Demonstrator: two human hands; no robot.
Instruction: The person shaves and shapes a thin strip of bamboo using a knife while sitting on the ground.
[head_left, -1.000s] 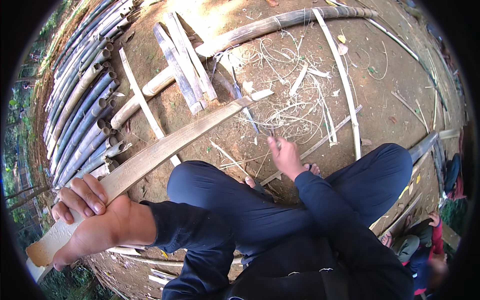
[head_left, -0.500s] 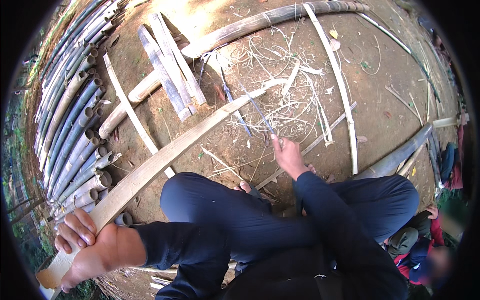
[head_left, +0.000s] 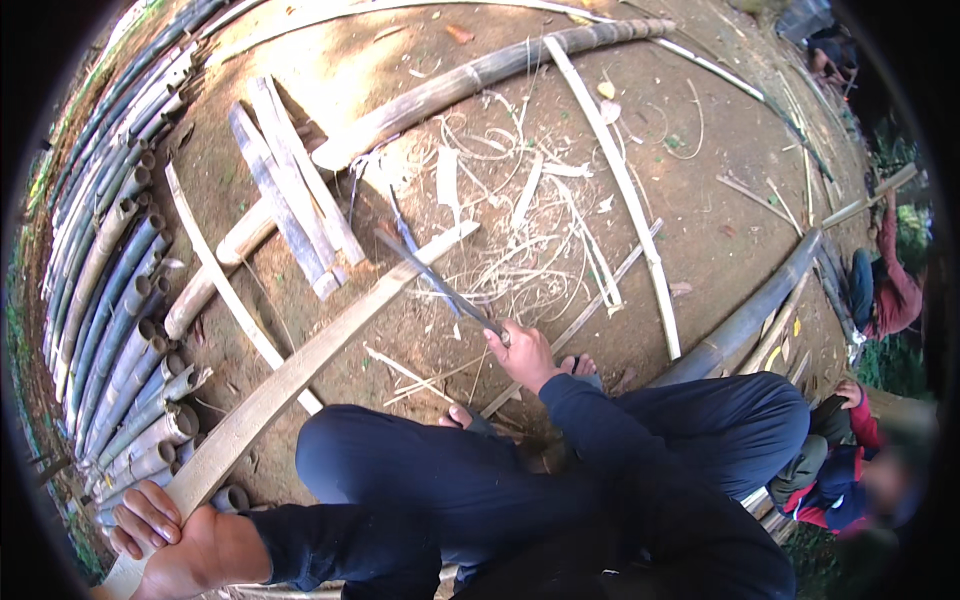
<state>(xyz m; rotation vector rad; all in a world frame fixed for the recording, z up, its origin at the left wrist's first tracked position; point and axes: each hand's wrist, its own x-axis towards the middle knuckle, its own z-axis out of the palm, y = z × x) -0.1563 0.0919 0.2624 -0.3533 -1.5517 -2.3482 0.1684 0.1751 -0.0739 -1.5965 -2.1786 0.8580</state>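
Split bamboo slat (head_left: pixel 300 375): long, flat, pale tan strip with a smooth inner face, running on a slant from the lower left up to a narrower end near the shavings; it lies across the bare ground in front of the person's knees.
Left hand (head_left: pixel 175 545): fingers wrapped around the slat's near, wider end at the lower left edge.
Right hand (head_left: pixel 520 355): fist closed on the handle of a long knife.
Long knife (head_left: pixel 435 283): dark, narrow blade angled up and left, its tip just beside the slat's far end.
Shavings (head_left: pixel 520 250): thin pale curls and splinters scattered on the ground around the blade.
Bamboo poles (head_left: pixel 110 290): grey-green round stems stacked along the left.
Short slats (head_left: pixel 290 195): a few flat grey pieces lying beyond the long slat.
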